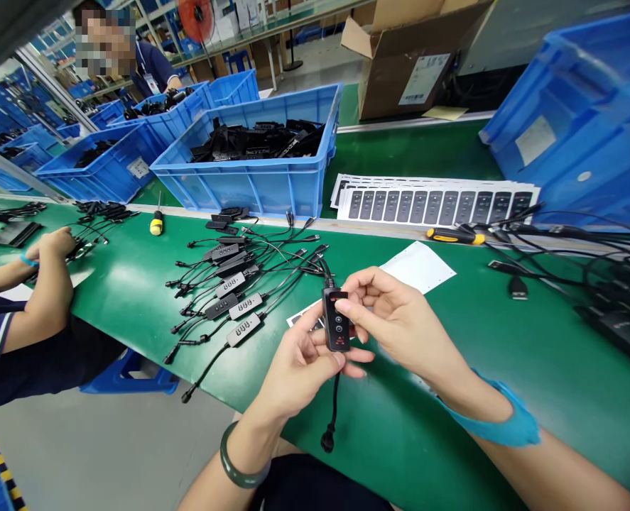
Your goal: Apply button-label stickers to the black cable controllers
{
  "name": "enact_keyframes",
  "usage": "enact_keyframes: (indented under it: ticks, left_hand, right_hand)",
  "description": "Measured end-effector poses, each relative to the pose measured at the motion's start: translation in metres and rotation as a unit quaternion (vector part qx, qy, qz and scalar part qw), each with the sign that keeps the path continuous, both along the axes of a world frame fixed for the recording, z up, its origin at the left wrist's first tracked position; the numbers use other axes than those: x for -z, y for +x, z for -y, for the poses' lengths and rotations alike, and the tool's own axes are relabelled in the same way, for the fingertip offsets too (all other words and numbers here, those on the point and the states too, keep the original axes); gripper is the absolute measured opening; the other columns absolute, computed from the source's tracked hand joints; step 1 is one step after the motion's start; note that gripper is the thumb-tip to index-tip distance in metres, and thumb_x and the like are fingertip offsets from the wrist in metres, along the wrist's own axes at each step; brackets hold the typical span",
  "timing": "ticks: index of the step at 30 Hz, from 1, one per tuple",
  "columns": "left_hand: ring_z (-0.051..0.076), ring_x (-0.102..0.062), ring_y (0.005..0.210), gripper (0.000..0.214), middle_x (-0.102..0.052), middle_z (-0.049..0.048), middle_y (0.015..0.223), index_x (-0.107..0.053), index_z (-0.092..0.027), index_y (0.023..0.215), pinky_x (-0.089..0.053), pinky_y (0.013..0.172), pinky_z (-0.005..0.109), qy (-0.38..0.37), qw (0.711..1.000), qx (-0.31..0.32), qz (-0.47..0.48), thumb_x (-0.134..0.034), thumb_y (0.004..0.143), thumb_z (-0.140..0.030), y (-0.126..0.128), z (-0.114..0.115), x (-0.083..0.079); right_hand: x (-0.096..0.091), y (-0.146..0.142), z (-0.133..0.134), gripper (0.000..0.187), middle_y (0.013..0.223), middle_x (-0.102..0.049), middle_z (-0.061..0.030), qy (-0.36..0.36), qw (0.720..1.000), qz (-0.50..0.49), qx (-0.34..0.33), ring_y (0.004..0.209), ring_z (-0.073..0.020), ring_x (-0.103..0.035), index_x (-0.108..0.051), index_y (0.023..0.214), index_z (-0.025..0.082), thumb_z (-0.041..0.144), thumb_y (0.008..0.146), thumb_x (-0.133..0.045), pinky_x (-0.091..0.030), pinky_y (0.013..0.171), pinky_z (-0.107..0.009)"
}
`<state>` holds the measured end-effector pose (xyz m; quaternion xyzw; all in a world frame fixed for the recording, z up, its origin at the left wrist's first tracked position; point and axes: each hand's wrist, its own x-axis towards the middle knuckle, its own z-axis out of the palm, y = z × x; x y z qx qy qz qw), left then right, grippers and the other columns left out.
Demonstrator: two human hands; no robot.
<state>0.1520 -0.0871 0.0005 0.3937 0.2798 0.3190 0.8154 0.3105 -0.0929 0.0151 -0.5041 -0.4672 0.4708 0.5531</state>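
Observation:
A small black cable controller point(332, 341) with plus and minus signs and red marks on its face is gripped by my left hand point(307, 365), fingers around its lower part. My right hand point(394, 316) pinches the top right of the black face label point(339, 319), whose upper edge juts slightly past the housing. One cable rises from the controller's top; another hangs below, ending in a round plug point(327, 438). Partly hidden behind my hands lies a label sheet piece point(300, 312). To the left, several similar controllers point(243, 330) with cables lie in a row.
Label sheets point(426, 206) are stacked behind my hands, near a yellow-black screwdriver point(456, 235) and white paper point(420, 266). A blue bin point(240, 177) of black parts stands at the back. Cabled controllers point(621, 319) crowd the right. A co-worker's hands point(53, 245) are at left.

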Motion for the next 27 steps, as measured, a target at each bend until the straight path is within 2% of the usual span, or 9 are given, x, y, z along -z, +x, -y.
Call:
enact_keyframes:
  ticks: [8,15,27]
  left_hand:
    - [0.022,-0.074,0.088,0.058,-0.07,0.006,0.098,-0.052,-0.024,0.137,-0.059,0.069,0.025,0.006,1.0,-0.001,0.0,-0.073,0.082,-0.019,0.0009,0.0011,0.0002]
    - [0.025,-0.074,0.09,0.067,-0.072,0.0109,0.103,-0.047,-0.021,0.141,-0.059,0.068,0.026,0.002,1.0,-0.009,-0.023,-0.075,0.08,-0.02,-0.0005,0.0015,-0.0019]
    - [0.025,-0.074,0.091,0.064,-0.073,0.0084,0.101,-0.05,-0.022,0.139,-0.06,0.071,0.027,-0.005,1.0,-0.006,-0.021,-0.075,0.08,-0.018,0.0,0.0021,-0.0024]
  right_hand:
    - [-0.0001,-0.0019,0.0006,0.026,0.068,-0.052,0.004,-0.007,1.0,-0.005,0.006,0.045,-0.0063,-0.049,-0.056,0.084,0.021,0.042,0.081,-0.071,-0.046,0.04,-0.018]
    - [0.0013,0.002,0.0001,0.027,0.07,-0.053,0.0049,-0.033,0.997,-0.076,0.006,0.045,-0.0051,-0.05,-0.055,0.087,0.02,0.04,0.081,-0.072,-0.045,0.039,-0.017]
    - [-0.0018,0.0005,0.0012,0.024,0.07,-0.053,0.0048,-0.03,0.999,-0.038,-0.004,0.044,-0.0043,-0.049,-0.056,0.086,0.019,0.038,0.082,-0.07,-0.043,0.04,-0.016]
